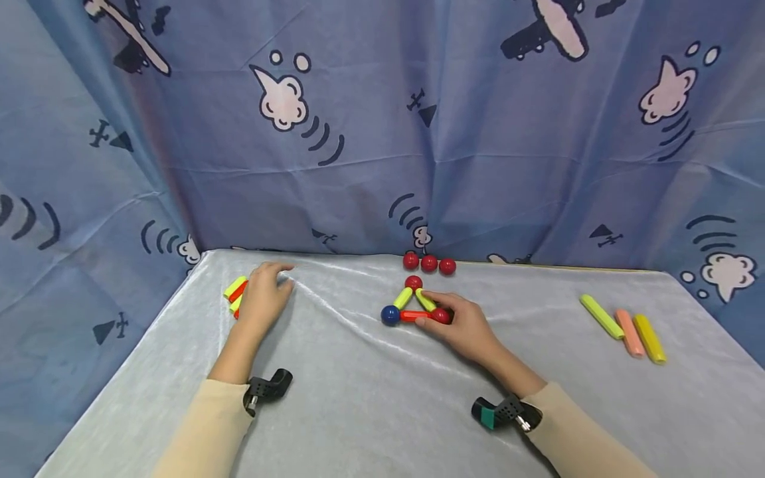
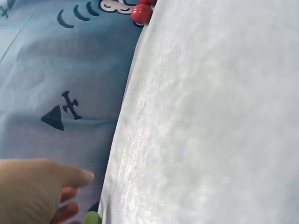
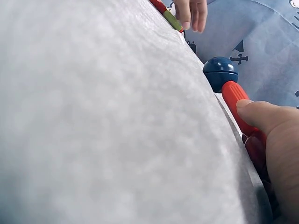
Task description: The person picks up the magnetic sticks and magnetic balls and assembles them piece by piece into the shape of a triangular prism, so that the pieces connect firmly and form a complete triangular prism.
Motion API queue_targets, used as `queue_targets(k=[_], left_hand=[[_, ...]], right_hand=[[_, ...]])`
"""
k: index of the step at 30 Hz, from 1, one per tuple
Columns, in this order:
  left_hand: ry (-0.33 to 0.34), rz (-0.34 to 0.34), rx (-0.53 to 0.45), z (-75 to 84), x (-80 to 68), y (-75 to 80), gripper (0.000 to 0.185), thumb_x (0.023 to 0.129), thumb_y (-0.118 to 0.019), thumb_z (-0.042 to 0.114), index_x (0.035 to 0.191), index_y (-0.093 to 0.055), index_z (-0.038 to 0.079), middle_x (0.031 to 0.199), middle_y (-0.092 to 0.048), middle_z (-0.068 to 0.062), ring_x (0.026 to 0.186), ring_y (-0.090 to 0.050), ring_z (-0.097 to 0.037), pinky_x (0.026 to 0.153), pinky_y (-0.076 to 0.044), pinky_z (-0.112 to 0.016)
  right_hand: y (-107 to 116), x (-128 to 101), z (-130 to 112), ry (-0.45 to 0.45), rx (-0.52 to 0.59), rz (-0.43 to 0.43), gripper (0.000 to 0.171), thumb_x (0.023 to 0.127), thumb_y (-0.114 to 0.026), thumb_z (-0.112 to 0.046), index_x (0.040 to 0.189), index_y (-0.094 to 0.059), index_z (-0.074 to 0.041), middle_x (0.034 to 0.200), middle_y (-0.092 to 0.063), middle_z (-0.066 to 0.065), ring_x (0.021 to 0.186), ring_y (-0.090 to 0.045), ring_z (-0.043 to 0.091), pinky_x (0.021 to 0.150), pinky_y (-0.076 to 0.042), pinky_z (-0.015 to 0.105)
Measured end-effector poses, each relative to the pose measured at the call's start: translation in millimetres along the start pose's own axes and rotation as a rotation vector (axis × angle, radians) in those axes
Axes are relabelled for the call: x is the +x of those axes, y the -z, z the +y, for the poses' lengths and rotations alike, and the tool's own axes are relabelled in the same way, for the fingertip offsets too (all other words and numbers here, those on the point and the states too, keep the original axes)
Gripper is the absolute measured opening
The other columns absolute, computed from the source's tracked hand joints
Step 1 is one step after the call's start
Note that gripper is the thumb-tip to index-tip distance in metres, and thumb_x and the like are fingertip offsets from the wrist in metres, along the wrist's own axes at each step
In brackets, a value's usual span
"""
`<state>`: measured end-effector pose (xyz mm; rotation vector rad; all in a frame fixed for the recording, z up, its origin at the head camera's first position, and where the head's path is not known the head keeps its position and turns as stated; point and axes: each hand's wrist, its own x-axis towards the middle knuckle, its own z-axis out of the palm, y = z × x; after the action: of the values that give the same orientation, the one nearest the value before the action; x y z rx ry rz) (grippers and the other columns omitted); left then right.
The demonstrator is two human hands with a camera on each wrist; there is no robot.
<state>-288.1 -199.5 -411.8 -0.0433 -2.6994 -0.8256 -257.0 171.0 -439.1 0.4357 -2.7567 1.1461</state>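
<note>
A small triangle of magnetic sticks and balls lies on the grey cloth: a blue ball (image 1: pixel 390 315) (image 3: pixel 220 72), a red ball (image 1: pixel 414 283) at the top, two yellow sticks and a red stick (image 1: pixel 410 317) (image 3: pixel 238 105). My right hand (image 1: pixel 435 313) (image 3: pixel 268 123) pinches its right corner, thumb on the red stick and fingers over a second red ball (image 1: pixel 442 316). At the far left, my left hand (image 1: pixel 271 287) (image 2: pixel 37 191) rests with relaxed fingers on a little pile of yellow and red sticks (image 1: pixel 236 293) (image 3: pixel 168 14).
Three red balls (image 1: pixel 428 263) (image 2: pixel 141 13) sit in a row at the back edge. Three loose sticks, green (image 1: pixel 601 317), salmon (image 1: pixel 629 332) and yellow (image 1: pixel 649 338), lie at the right. A blue patterned curtain (image 1: pixel 382 133) closes off the back and sides.
</note>
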Motion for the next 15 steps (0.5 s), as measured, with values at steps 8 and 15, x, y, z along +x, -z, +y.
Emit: queue_targets(k=[8,15], left_hand=[[0.029,0.025,0.038,-13.6,0.6,1.8,0.04,0.088,-0.065,0.001,0.128,-0.065,-0.001,0.128,-0.062,-0.029,0.123,-0.056,-0.048,0.103,-0.045,-0.057],[0.015,0.02,0.098,-18.0,0.9,5.4,0.033,0.087,-0.062,-0.001,0.119,-0.071,-0.001,0.122,-0.069,-0.025,0.116,-0.063,-0.046,0.096,-0.05,-0.056]], right_hand=[[-0.7,0.6,-0.3,-0.003,-0.008,-0.002,0.06,0.084,-0.083,-0.037,0.138,-0.064,-0.019,0.132,-0.068,0.01,0.122,-0.063,0.03,0.104,-0.052,0.05],[-1.4,1.4,-1.9,0.006,-0.001,0.0,0.059,0.084,-0.083,-0.035,0.137,-0.064,-0.019,0.132,-0.068,0.01,0.123,-0.063,0.03,0.105,-0.051,0.05]])
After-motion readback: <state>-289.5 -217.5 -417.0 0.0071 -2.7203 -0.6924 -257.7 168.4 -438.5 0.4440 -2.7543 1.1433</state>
